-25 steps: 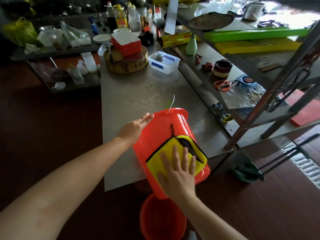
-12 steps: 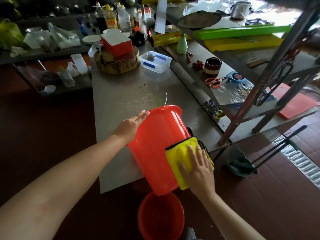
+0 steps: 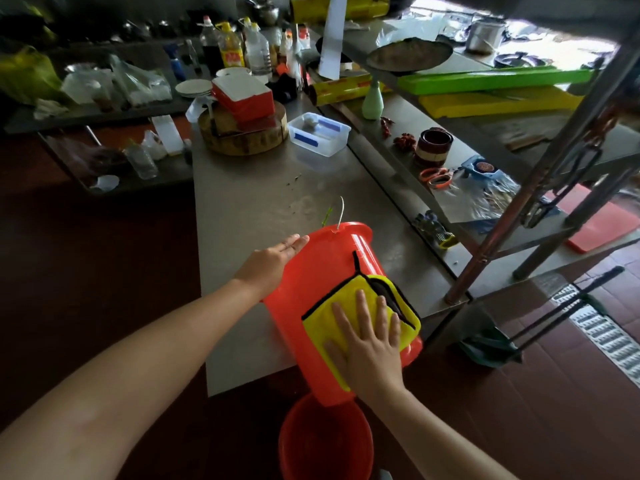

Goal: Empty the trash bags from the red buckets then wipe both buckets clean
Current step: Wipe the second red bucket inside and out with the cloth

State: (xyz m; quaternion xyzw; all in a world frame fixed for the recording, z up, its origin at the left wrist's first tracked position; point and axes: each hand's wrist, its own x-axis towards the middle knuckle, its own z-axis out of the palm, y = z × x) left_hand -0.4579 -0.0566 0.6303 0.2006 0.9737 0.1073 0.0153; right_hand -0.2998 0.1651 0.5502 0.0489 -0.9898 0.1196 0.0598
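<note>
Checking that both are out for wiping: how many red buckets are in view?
2: one red bucket tipped on the steel table, one second bucket on the floor below.

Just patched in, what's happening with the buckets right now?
A person is wiping the outside of a red bucket that lies tipped on its side at the near edge of the steel table, its base overhanging the edge. The right hand presses a yellow cloth flat against the bucket's wall, while the left hand steadies the side near the rim. A second red bucket stands upright on the floor just below. No trash bag shows in either bucket.
</note>
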